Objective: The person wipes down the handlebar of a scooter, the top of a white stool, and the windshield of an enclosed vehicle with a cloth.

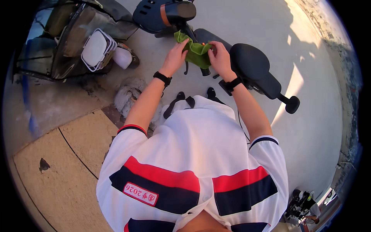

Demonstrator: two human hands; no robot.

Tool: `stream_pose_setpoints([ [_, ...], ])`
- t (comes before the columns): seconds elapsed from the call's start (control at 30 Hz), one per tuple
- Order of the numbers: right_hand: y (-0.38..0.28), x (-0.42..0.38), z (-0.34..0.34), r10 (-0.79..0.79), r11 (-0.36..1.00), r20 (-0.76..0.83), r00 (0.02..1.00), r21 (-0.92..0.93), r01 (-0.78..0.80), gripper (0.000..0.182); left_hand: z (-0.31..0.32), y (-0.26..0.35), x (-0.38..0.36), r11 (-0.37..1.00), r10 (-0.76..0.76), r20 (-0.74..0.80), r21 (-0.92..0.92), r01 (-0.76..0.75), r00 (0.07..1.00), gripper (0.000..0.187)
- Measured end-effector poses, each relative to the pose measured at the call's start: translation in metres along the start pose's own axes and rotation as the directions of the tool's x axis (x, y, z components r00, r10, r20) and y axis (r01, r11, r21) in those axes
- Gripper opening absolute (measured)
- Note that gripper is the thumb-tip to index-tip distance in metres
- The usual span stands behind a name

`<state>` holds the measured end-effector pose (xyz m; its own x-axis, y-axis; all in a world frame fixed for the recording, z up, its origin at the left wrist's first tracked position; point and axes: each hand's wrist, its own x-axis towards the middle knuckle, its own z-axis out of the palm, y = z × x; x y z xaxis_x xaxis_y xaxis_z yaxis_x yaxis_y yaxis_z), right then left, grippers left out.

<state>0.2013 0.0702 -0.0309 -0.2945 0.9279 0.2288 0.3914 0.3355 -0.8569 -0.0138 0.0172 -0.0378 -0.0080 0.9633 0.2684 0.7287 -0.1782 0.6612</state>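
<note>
A green cloth (198,58) is spread between my two hands, over the handlebar of a dark electric scooter (250,60). My left hand (176,58) pinches the left edge of the cloth, fingers closed. At the other edge, my right hand (221,60) grips the fabric between thumb and fingers. A brake lever (186,69) and a black grip end (205,72) stick out below the cloth. Most of the handlebar's middle is hidden by it, with a small orange spot showing near the right fingers. Both wrists wear black bands.
The scooter's dark front part (152,15) with an orange stripe lies ahead. At left stands a covered vehicle (58,50) beside a white folding chair (94,48). A wooden board (73,166) lies lower left. Another person (313,216) and a parked scooter (299,205) appear lower right.
</note>
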Motion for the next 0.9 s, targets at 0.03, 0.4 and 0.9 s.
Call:
stream_pose_setpoints([
  [0.03,0.000,0.000,0.002,-0.008,1.000,0.020,1.000,-0.017,0.008,0.027,0.000,0.002,-0.006,1.000,-0.009,-0.001,-0.003,0.009,1.000,0.047],
  [0.4,0.005,-0.011,0.023,-0.033,0.998,0.072,0.997,-0.051,0.037,0.032,0.006,-0.021,-0.065,0.964,-0.220,-0.010,-0.155,0.216,0.975,0.019],
  [0.9,-0.001,-0.064,-0.023,0.191,0.981,0.381,0.905,-0.098,-0.165,0.027,-0.001,-0.002,-0.028,0.984,0.148,-0.085,-0.084,-0.155,0.985,0.015],
])
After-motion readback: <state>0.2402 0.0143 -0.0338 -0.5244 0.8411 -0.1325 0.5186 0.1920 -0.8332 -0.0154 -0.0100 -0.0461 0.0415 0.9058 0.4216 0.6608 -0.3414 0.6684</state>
